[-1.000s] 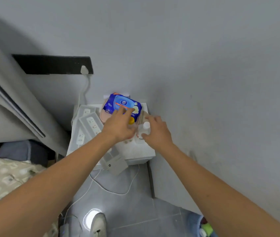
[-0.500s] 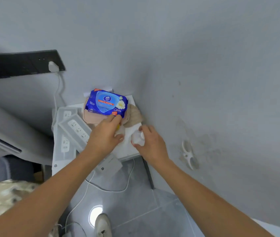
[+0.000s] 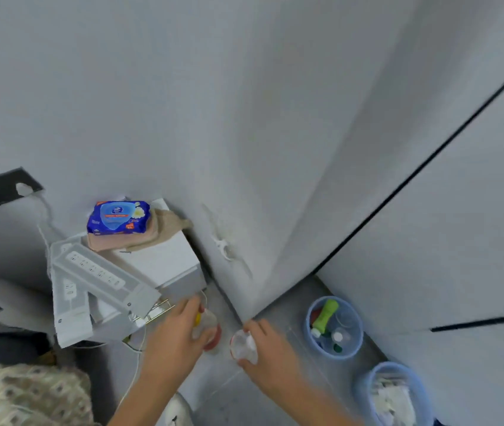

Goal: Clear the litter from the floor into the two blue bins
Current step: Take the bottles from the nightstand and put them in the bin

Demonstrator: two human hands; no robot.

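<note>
Both hands now off white cabinet (image 3: 164,265), lowered above floor. My left hand (image 3: 176,336) grips clear bottle (image 3: 206,329), fingers curled; right hand (image 3: 270,348) grips clear cup (image 3: 242,347). Nearer blue bin (image 3: 396,395) and farther blue bin (image 3: 333,329) just right.

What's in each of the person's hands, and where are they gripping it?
Left hand grips a small clear bottle around its body; right hand likewise holds another.

Two blue bins (image 3: 333,353) (image 3: 364,385) stand on the grey tiled floor (image 3: 223,382) just right of the hands. Up-left of them, a white surface (image 3: 167,259) carries a blue wipes packet (image 3: 118,217) on a beige cloth (image 3: 152,235), beside white power strips (image 3: 90,269).
</note>
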